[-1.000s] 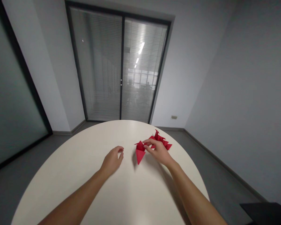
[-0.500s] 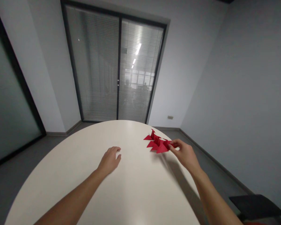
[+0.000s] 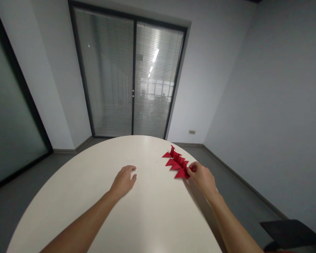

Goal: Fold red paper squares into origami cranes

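Observation:
Several red folded paper cranes (image 3: 176, 159) stand in a slanting row at the right far side of the white round table (image 3: 144, 211). My right hand (image 3: 201, 177) pinches the nearest paper crane (image 3: 182, 173) by its right side, thumb and fingers closed on it. That crane is at the near end of the row, low against the tabletop. Part of it is hidden behind my fingers. My left hand (image 3: 124, 180) rests on the table left of the row, thumb and fingers apart, with nothing in it.
A black chair (image 3: 291, 233) stands at the lower right beyond the table's edge. Behind the table is a glass partition with blinds (image 3: 133, 77). A wall socket (image 3: 192, 132) sits low on the far wall.
My right hand has come down and slightly nearer with the pinched crane, which now sits at the row's near end. My left hand has stayed still.

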The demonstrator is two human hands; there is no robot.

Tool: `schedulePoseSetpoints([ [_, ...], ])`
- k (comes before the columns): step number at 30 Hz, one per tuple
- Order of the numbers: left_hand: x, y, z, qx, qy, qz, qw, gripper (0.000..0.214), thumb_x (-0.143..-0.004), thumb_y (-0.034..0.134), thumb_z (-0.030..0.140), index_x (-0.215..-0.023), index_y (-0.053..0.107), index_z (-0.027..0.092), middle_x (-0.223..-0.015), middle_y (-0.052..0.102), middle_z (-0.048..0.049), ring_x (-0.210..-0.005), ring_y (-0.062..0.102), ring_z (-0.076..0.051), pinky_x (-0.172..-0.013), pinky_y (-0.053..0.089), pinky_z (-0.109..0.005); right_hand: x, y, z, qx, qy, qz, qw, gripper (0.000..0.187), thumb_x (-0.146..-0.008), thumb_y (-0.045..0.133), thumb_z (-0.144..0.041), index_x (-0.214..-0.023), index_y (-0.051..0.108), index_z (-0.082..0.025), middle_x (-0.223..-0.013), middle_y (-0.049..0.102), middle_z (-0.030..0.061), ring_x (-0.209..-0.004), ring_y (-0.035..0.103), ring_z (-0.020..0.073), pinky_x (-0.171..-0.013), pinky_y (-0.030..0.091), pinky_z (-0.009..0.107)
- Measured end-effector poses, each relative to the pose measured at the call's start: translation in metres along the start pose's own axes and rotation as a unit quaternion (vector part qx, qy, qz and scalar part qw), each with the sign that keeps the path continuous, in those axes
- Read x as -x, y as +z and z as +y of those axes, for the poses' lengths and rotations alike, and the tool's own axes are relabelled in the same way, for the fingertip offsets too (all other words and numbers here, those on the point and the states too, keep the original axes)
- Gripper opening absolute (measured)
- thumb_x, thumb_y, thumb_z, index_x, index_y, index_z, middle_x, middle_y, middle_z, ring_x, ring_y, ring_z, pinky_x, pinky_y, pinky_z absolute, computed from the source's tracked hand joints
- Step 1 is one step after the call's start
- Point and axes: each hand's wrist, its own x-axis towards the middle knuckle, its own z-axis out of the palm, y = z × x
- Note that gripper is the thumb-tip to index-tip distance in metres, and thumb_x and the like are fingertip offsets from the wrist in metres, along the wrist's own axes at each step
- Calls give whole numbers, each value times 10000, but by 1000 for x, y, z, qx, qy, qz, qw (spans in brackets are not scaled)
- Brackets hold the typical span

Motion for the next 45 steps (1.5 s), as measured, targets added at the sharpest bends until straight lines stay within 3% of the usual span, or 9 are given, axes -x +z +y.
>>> schedulePoseSetpoints([
  [9,0,-1,0,5,-1,3,1000,245,-887,565,168,-1123,626,156,-1140,684,-114,-1108,600,-260,-1001,473,-423,1,0,0,3,-10,2,1000,243,-842,598,-377,-1023,691,-244,-908,773,61,-846,712,253,-569,384,276],
  [29,0,-5,5,8,-5,-4,1000,237,-876,575,147,-1103,641,158,-1132,691,-118,-1107,606,-260,-1008,467,-418,-2,1,2,30,20,-15,999,274,-888,550,-430,-1023,696,-242,-950,768,73,-864,708,273,-616,415,302],
  [32,0,-5,5,11,-6,1,1000,237,-869,581,144,-1095,647,168,-1123,696,-110,-1100,609,-257,-1003,470,-417,-2,1,-2,53,-13,12,998,307,-883,564,-420,-1075,690,-216,-1019,748,101,-905,687,277,-668,434,318],
  [36,0,-4,5,14,-6,6,1000,235,-870,580,150,-1094,649,174,-1120,696,-105,-1097,610,-256,-997,472,-418,-5,5,-13,100,-117,77,985,308,-899,560,-341,-1142,693,-207,-1208,688,129,-1112,576,311,-839,427,382],
  [40,-1,-3,3,16,-4,5,1000,232,-869,583,149,-1091,648,164,-1121,695,-113,-1100,611,-259,-998,471,-419,-11,14,-26,120,-177,54,975,284,-937,524,-341,-1104,717,-218,-1209,701,121,-1276,456,348,-996,326,489],
  [45,-2,-1,0,17,-1,6,1000,238,-869,584,147,-1097,647,168,-1126,694,-114,-1097,613,-257,-1001,471,-422,-13,25,-38,126,-172,30,977,291,-949,495,-344,-1052,729,-203,-1172,717,142,-1265,476,351,-1047,243,544],
])
